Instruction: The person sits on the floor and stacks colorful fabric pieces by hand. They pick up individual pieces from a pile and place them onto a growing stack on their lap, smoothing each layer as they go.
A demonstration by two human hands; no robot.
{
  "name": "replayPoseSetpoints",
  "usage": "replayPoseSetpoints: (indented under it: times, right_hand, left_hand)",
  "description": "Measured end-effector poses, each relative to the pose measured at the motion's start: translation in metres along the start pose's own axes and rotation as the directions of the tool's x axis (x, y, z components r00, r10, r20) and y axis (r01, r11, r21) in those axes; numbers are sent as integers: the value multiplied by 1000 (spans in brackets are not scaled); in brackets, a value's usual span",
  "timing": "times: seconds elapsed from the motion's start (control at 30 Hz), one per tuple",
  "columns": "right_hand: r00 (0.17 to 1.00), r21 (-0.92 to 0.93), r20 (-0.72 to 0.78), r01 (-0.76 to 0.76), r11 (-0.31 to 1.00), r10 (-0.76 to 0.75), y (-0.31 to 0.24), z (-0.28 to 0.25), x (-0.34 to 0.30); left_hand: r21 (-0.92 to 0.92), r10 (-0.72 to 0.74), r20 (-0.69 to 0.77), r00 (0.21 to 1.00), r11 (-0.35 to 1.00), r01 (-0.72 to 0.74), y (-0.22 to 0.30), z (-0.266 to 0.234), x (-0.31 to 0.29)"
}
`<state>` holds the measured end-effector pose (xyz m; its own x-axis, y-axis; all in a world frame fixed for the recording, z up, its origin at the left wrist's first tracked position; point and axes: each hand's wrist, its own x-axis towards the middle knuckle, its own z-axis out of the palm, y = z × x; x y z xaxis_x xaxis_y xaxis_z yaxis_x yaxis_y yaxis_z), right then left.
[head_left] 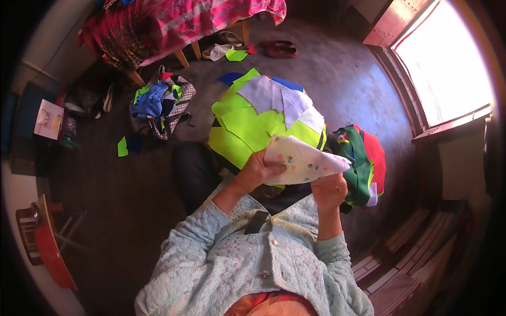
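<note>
Above my lap I hold up a white piece of cloth [303,160] printed with small coloured shapes. My left hand [259,171] pinches its left edge, thumb in front and fingers mostly hidden behind it. On the lower right edge my right hand [330,190] is closed, fingers curled in. Just beyond the cloth lies a wide heap of lime-yellow fabric pieces [245,124]. Lavender pieces [261,92] lie over the heap's far part, and some blue shows at its far rim. What supports this heap is hidden.
Right of my knees sits a pile of green cloth [358,171] and red cloth [374,155]. A checked bag [179,97] stuffed with blue cloth [150,102] stands left. Dark red shoes [279,49] lie near a pink-covered bed [184,21]. A bright window [443,63] is at right.
</note>
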<state>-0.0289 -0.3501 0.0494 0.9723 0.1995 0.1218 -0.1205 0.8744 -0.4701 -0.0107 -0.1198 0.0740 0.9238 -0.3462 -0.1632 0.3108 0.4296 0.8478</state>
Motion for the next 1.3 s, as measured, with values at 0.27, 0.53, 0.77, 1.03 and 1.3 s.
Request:
replayPoseSetpoints:
  times: [0.27, 0.53, 0.77, 1.03, 1.3]
  right_hand:
    - [996, -198, -27, 79, 977, -86, -41, -16, 10]
    - [936, -934, -200, -93, 344, -290, -47, -68, -15]
    - [901, -989, -145, -120, 87, -409, -37, -81, -18]
    - [916, -939, 103, -39, -340, -388, -20, -92, -15]
    - [969, -826, 122, -21, -564, -216, -20, -76, -7]
  left_hand:
    - [550, 174, -18, 985, 824, -136, 46, -98, 38]
    - [590, 21, 0, 1000, 807, -16, 87, -115, 38]
    - [859, 178, 12, 984, 502, -101, 126, -128, 50]
    - [913, 287, -290, 913, 370, 174, 79, -175, 51]
    - [980, 508, 195, 839, -136, -145, 81, -121, 86]
